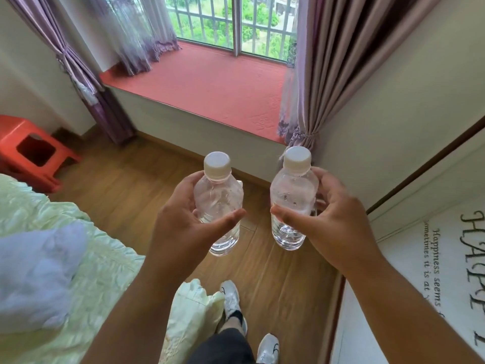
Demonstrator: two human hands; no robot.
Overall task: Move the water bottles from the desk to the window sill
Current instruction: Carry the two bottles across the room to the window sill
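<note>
Carrying: left hand (181, 222) and right hand (333, 224), fingers wrapped round one upright water bottle (219, 206) each (292, 198), mid-frame; window sill (199, 85), upper centre, bare, placement pending.

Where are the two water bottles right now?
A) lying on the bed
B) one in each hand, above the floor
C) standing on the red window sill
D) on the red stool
B: the left hand grips one water bottle and the right hand grips the other water bottle, both upright over the wooden floor, short of the window sill.
</note>
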